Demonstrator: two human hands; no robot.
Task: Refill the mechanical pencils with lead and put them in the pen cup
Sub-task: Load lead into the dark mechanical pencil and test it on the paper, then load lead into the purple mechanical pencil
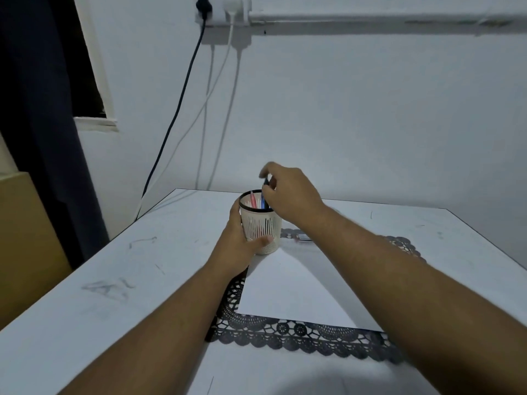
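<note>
My left hand [238, 242] gripped the white slotted pen cup [261, 223] standing at the black lace mat's [299, 330] far edge, while my right hand [288, 192] pinched a blue mechanical pencil [264, 199] upright inside it, beside a pink one [253, 201].

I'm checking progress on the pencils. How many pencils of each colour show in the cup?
Pink pencil: 1, in the pen cup
Blue pencil: 1, in the cup
Dark-tipped pencil: 1, pinched by the right hand
Total: 3
</note>
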